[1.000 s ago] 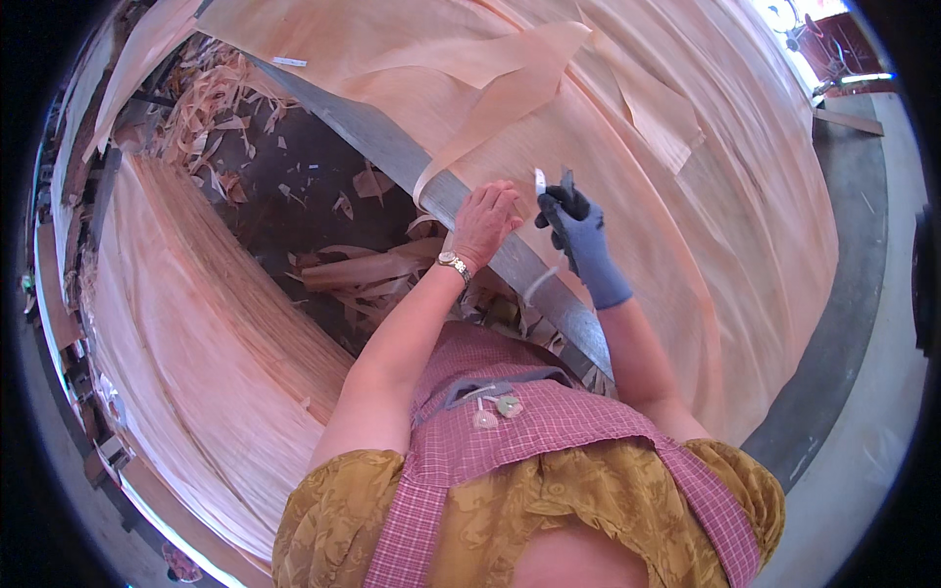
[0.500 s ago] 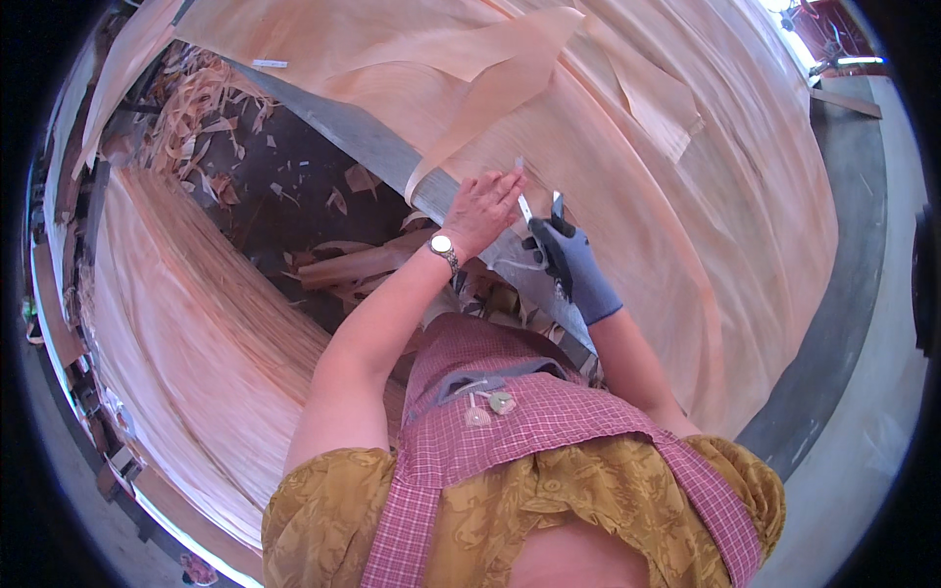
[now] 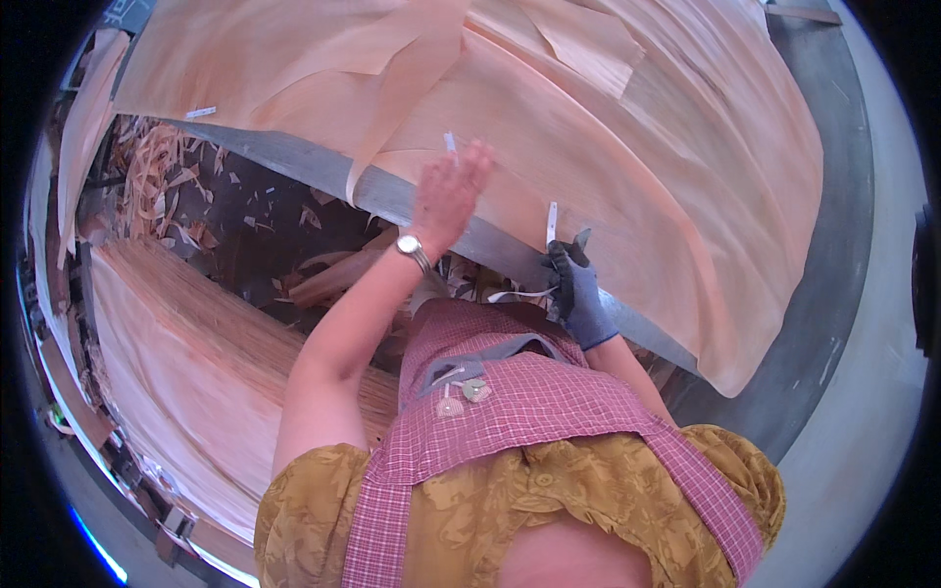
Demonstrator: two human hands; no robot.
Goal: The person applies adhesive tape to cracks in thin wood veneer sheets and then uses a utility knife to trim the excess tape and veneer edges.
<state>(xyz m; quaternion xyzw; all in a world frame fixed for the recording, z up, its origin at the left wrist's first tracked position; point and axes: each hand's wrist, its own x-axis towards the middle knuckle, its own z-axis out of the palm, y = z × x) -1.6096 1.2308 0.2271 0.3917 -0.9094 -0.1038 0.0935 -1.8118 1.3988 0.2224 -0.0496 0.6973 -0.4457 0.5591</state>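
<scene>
My left hand (image 3: 451,196), bare with a wristwatch, is over the near edge of a wide, thin wood veneer sheet (image 3: 608,176). Its fingers are stretched out and somewhat blurred, with nothing visible in them. A short white tape strip (image 3: 450,144) is by its fingertips on the veneer. Gloved in blue and black, my right hand (image 3: 576,294) is closed at the sheet's edge. It grips white tape (image 3: 552,223), one end upright past the thumb and a loose tail hanging left. A dark grey pointed piece (image 3: 583,237) shows above the fingers, its kind unclear.
Another white strip (image 3: 201,113) lies at the sheet's far left. A grey metal table edge (image 3: 294,157) runs below the veneer. At left are a veneer stack (image 3: 196,363) and curled wood scraps (image 3: 152,176). A loose veneer ribbon (image 3: 377,122) drapes over the edge.
The view has shifted. My hands have moved apart: the left is further left, while the right has drawn right and nearer with the tape. A white strip stays on the veneer.
</scene>
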